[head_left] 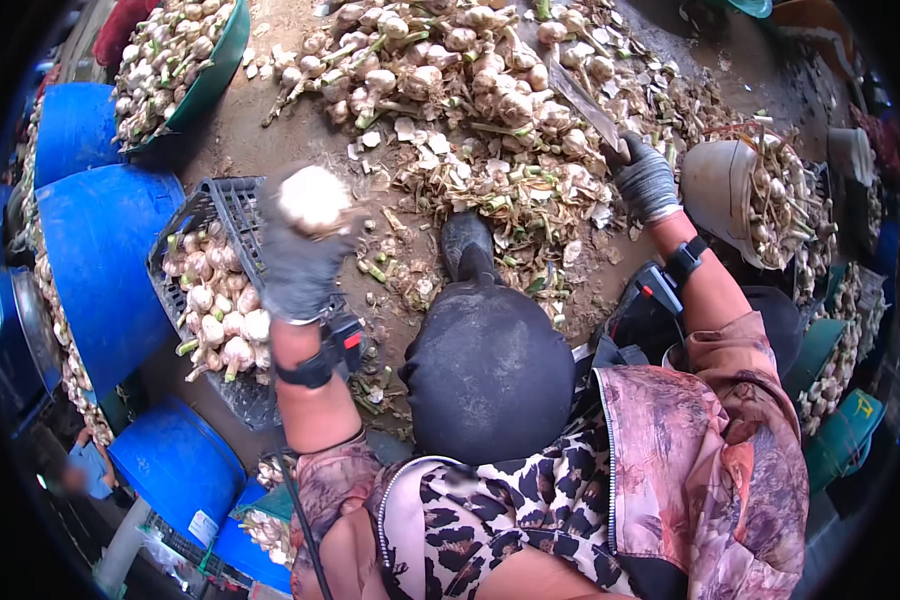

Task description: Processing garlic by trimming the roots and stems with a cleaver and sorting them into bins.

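My left hand (304,259), in a grey glove and blurred, holds a whitish garlic bulb (316,199) above the rim of a black plastic crate (234,214). Trimmed garlic bulbs (221,326) with short stems lie in that crate. My right hand (643,178), gloved too, grips the handle of a knife (586,106), its blade pointing up and left over the garlic. A large heap of garlic bulbs (487,75) with roots and stems lies on the ground ahead. Cut stems and peeled skins (510,195) are strewn between the heap and my boot (466,244).
Blue plastic tubs (109,262) stand at the left, beside a green basin (214,94) heaped with garlic. A white bucket (712,191) of garlic with long stems tips over at the right. More filled containers line both edges. Another person (94,465) is at the lower left.
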